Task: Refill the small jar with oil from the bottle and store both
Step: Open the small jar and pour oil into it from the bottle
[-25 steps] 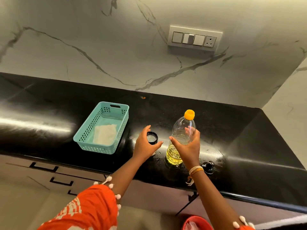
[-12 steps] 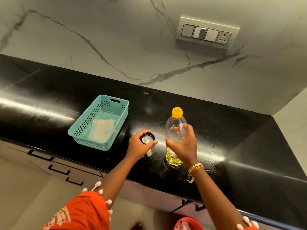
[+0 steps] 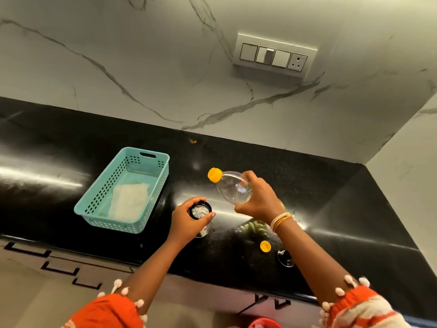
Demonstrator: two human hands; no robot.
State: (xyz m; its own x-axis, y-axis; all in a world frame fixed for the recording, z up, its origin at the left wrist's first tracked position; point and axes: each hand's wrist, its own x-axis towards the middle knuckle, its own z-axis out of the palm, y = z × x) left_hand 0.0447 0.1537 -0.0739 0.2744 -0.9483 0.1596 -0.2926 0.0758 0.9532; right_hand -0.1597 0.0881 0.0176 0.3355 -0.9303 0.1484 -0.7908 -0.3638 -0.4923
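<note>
Right hand (image 3: 256, 200) grips the oil bottle (image 3: 233, 188), tilted left, capped neck above the countertop (image 3: 331, 209). Left hand (image 3: 186, 221) holds the small jar (image 3: 199, 213), apparently open, just left of the bottle.

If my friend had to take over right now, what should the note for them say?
Left hand grips the open small jar, which stands on the counter. Right hand holds the bottle tilted, yellow top toward the jar. A yellow cap lies on the counter.
Done: jar open, bottle in hand. No oil stream visible.
Left: pour, close both, store them, maybe in the teal basket.
</note>
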